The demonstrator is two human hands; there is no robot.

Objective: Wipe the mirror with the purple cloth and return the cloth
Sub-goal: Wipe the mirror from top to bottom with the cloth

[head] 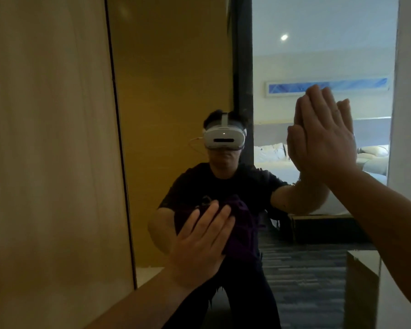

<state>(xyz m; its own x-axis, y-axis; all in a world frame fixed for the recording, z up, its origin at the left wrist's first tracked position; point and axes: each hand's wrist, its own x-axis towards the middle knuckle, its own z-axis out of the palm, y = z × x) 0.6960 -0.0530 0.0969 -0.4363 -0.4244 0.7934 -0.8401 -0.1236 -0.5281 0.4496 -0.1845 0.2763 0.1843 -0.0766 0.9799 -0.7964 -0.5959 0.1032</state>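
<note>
Against the smooth mirror (pixel 176 67), left hand (pixel 197 245) presses the crumpled purple cloth (pixel 242 224) flat-fingered; right hand (pixel 323 138) lies flat, fingers together.

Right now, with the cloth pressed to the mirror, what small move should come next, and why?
Probably slide the left hand and the purple cloth sideways across the mirror. That hand presses the cloth flat on the lower glass, while the right hand braces open against it higher up, so a wiping stroke looks ready.

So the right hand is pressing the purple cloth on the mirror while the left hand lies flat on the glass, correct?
Not quite. In the head view the left hand presses the purple cloth on the mirror; the right hand lies flat on the glass.
</note>
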